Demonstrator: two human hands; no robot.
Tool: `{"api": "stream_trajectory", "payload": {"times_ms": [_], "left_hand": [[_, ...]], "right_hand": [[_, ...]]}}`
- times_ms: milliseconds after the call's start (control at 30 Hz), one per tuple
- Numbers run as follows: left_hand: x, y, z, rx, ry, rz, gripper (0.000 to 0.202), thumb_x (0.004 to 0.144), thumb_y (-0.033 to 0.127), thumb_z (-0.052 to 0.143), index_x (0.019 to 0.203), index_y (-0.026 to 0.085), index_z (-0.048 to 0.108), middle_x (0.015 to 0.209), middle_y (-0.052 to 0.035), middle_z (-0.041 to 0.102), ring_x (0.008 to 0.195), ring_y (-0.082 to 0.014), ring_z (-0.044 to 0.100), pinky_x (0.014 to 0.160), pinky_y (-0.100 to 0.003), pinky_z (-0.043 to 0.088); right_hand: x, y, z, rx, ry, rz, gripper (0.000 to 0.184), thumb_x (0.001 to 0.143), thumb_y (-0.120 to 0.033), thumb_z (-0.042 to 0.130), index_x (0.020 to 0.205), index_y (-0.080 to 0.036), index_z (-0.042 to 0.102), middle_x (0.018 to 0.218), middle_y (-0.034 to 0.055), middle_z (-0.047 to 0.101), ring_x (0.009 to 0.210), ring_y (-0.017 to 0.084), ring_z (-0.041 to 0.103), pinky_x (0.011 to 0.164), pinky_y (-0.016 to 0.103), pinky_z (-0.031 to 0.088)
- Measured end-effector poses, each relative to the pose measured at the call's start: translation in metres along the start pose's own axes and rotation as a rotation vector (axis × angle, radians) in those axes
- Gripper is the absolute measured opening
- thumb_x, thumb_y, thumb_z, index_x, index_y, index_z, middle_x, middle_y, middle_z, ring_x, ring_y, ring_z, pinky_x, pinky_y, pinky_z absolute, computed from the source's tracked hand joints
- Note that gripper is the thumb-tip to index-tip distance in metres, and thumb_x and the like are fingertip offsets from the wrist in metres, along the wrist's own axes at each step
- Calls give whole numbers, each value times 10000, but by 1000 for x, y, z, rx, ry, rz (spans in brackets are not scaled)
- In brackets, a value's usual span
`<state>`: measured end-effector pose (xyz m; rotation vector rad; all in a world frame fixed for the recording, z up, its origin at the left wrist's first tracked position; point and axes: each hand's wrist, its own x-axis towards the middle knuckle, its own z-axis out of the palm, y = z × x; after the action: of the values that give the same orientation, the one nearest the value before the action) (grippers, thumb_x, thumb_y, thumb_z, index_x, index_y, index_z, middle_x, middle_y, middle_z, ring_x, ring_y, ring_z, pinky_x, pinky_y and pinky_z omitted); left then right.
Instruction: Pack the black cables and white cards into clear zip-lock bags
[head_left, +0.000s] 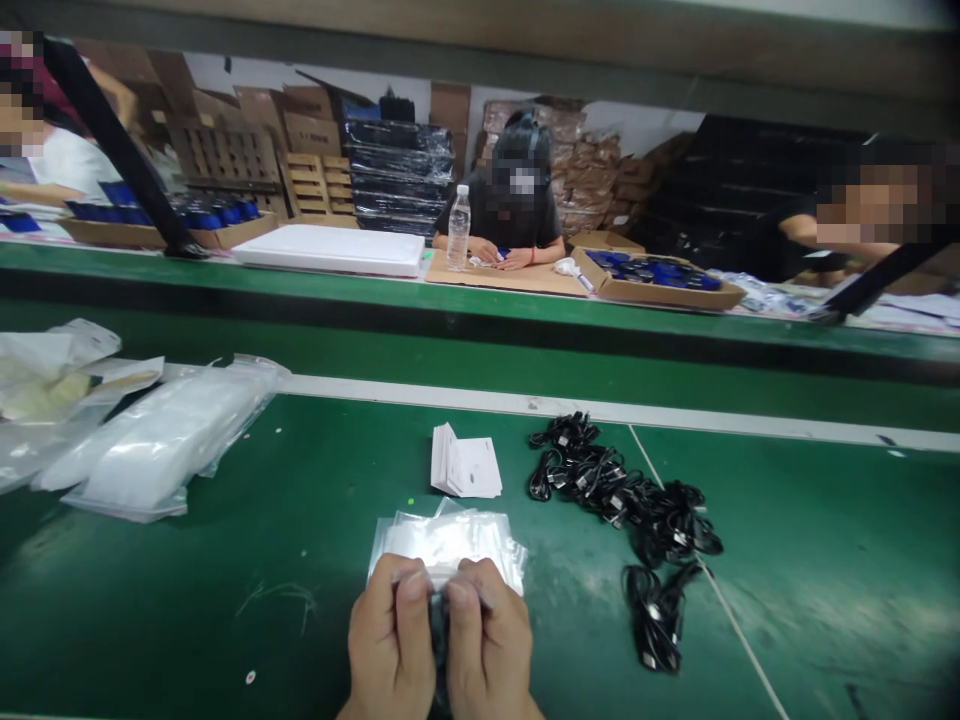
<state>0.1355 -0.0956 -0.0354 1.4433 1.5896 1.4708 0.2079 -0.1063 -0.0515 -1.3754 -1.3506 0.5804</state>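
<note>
My left hand (391, 635) and my right hand (489, 635) are side by side at the bottom middle, both closed. Thumbs and curled fingers pinch the top edge of a clear plastic bag (440, 577). Something dark shows in or behind the bag between my palms; its kind is mostly hidden. Just beyond my knuckles lies a pile of clear flat bags (450, 538). Small white folded leaflets (476, 468) stand behind that pile. To the right lie several coiled black USB cables (600, 482), with a nearer bundle of black cables (656, 620) apart from the heap.
Packs of clear bags (176, 440) lie on the green table (225, 610) at left. A raised green ledge (337, 300) runs across the back, bearing a water bottle (458, 230) and a carton of blue items (652, 280). Several people sit beyond; an overhead beam (480, 50) crosses the top.
</note>
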Motion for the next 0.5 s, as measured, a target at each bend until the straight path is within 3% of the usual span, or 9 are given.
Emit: {"api": "stream_trajectory", "payload": {"times_ms": [200,367,500], "left_hand": [[10,0,-13,-53,-224,-50,370,892,468,384,643,222,503,554,49,482,492,-115,454,498,-211,364],[30,2,-30,-60,-494,-177,277,856,424,480,706,212,578,606,42,495,554,-115,462,526,-194,377],[37,-2,-39,-17,-691,-170,278,851,423,484,715,209,595,618,32,515,543,-114,466,497,-194,371]], "right_hand": [[8,-2,-14,129,-103,149,291,927,-409,369,732,-224,479,621,-20,454,553,143,448,532,236,380],[21,-1,-36,159,-246,129,254,895,-334,453,688,-193,497,642,-20,473,598,130,467,568,225,373],[22,0,-47,115,-270,124,230,863,-281,501,659,-177,531,640,-6,519,617,137,512,596,236,389]]}}
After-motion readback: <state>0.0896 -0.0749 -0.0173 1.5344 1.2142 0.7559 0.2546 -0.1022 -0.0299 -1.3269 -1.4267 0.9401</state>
